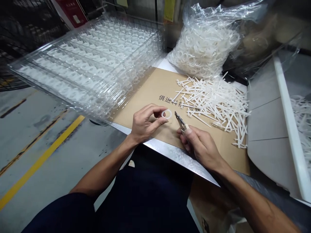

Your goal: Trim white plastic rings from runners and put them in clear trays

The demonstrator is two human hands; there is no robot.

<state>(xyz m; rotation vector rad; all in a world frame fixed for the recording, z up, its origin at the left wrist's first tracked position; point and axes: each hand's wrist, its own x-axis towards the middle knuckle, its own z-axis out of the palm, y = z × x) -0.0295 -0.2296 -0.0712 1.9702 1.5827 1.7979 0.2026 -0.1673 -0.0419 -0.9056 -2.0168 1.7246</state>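
My left hand (143, 123) pinches a small white plastic ring (166, 114) between thumb and fingers, just above the brown cardboard sheet (155, 90). To its right, my right hand (198, 144) is closed round a pair of small metal cutters (180, 121) whose jaws point toward the ring, a short gap away. Behind the cutters lies a heap of white plastic sprue sticks (216, 100) on the cardboard.
A stack of clear plastic trays (89, 64) holding white rings fills the left of the bench. A clear bag of white rings (204, 48) stands at the back. A grey bin (274, 129) sits on the right. The bench's metal edge (170, 153) runs in front of me.
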